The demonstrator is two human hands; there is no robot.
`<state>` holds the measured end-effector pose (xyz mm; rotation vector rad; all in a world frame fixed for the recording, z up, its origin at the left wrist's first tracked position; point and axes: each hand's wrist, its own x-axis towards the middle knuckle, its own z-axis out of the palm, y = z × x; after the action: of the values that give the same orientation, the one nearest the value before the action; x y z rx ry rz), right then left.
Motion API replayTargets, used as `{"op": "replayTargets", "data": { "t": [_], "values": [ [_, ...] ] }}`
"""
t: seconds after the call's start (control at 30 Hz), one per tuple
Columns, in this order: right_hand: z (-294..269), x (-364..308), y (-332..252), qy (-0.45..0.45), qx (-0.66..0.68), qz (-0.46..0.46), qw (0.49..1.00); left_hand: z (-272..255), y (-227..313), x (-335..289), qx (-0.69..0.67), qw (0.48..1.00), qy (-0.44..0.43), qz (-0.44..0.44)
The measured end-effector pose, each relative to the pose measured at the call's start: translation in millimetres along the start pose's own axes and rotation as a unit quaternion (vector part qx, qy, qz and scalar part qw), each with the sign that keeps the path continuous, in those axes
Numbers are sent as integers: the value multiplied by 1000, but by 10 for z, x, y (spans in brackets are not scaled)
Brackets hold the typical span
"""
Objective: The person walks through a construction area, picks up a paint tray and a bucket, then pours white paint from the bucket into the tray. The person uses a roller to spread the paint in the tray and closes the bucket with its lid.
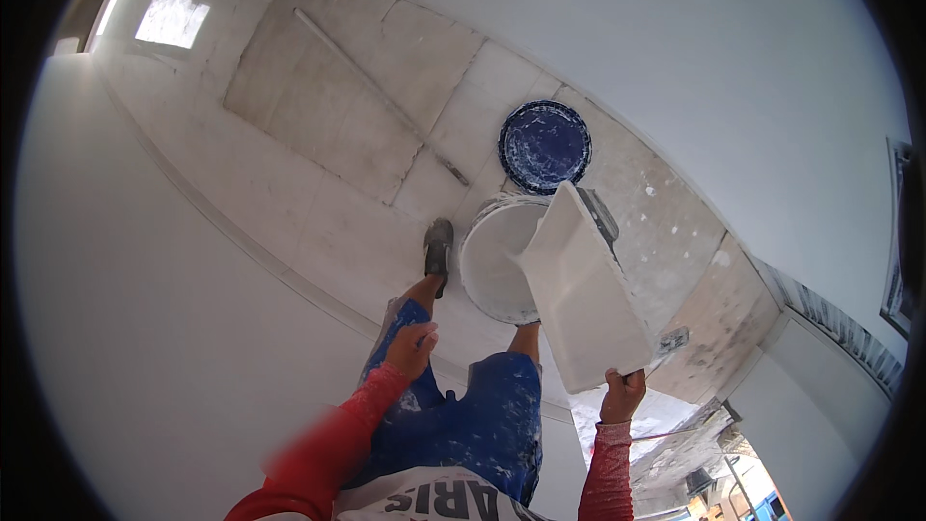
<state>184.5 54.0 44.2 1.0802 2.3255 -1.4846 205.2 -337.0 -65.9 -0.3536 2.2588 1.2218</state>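
My right hand [622, 394] grips the near edge of a paint tray [593, 304] coated in white paint. The tray is tilted, its left side overlapping the rim of a round bucket [494, 256] with a white inside. White paint shows at the tray's edge over the bucket; whether it is running cannot be told. My left hand [413, 347] hovers by my left knee, loosely closed, with nothing visible in it. Beyond the bucket a blue round lid [545, 147], smeared with white, lies on the floor.
A long pole [381, 96] lies on the paint-stained floor covering [328, 116] ahead. White walls [694, 48] run along both sides. A small paint-smeared flat piece [673, 340] is right of the tray. My shoe [438, 249] stands left of the bucket.
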Motion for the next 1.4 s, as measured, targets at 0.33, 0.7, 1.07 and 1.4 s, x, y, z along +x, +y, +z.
{"op": "replayTargets", "data": {
  "t": [0.33, 0.7, 1.07, 1.4],
  "values": [
    [637, -456, -366, 45, -99, -68, 992, 565, 423, -153, -133, 969, -202, -46],
    [1371, -762, -288, 123, -148, -64, 979, 1262, 546, -255, -563, 656, -325, -383],
    [1763, -1060, -8, -15, -180, -107, 978, 1252, 109, -348, -631, 612, -135, -457],
    [2061, -1095, 52, -78, -197, -108, 971, 1250, -207, -341, -640, 599, -122, -465]
  ]
}}
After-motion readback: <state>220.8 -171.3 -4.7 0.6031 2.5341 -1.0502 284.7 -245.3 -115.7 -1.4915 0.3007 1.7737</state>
